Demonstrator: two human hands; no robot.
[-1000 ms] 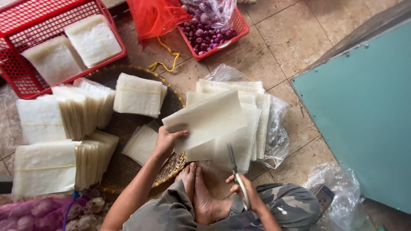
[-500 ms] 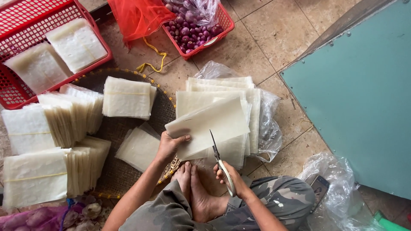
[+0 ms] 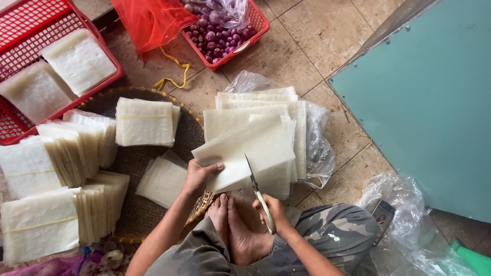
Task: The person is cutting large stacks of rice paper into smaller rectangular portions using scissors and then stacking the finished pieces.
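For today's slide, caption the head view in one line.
Left hand holds a stack of pale sheets while right hand cuts with scissors.

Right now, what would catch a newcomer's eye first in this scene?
The left hand holds a stack of pale sheets at centre, with the scissors in the right hand cutting in. More sheet stacks cover the woven tray at left. Up top, a red basket holds purple shallots.

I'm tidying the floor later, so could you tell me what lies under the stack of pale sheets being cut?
Under the stack of pale sheets lies a clear plastic bag, showing along its right and top edges, on the tiled floor. Anything else beneath is covered.
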